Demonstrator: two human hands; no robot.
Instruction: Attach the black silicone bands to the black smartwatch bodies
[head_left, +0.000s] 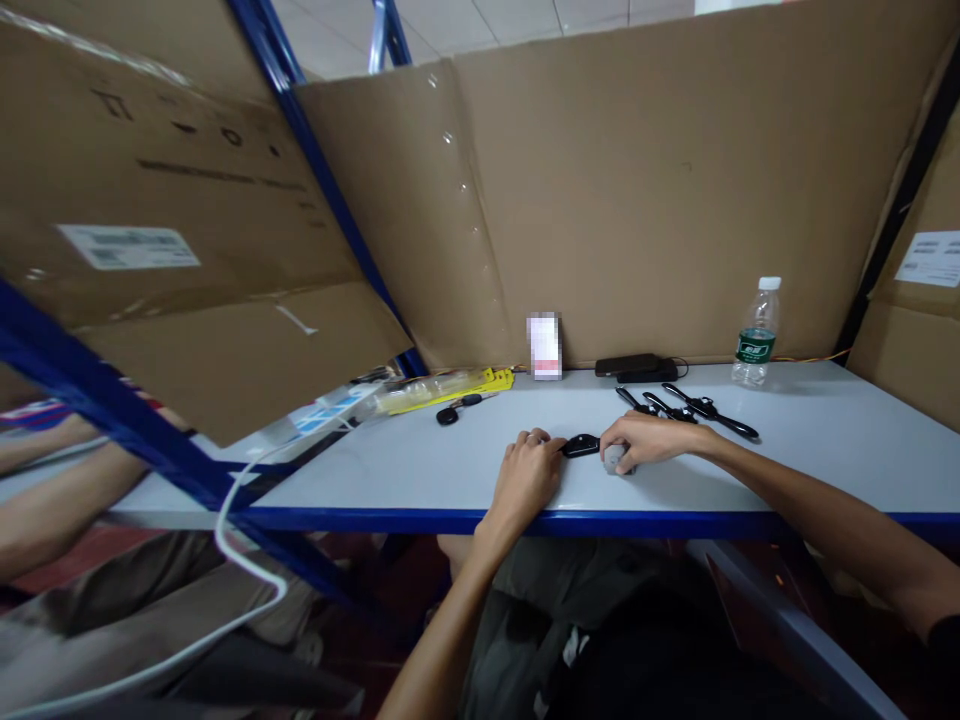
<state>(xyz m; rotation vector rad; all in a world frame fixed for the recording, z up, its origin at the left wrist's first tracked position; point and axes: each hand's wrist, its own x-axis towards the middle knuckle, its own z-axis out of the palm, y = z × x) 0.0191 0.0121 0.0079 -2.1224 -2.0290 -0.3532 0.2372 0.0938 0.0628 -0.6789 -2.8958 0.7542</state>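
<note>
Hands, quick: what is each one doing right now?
Left hand: fingers curled on the black key fob.
Right hand: closed over a small grey object.

The right hand's [651, 440] curled fingers [619, 440] hide most of a grey piece [616, 460], too small to identify.

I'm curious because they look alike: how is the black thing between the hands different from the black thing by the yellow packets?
The black fob between the hands lies near the table's front edge, touched by the left hand and the right hand. The black key by the yellow packets lies farther back, with no hand on it. The key shows a thin part sticking out; the fob looks compact. Both are small, black and lie flat on the white table.
</note>
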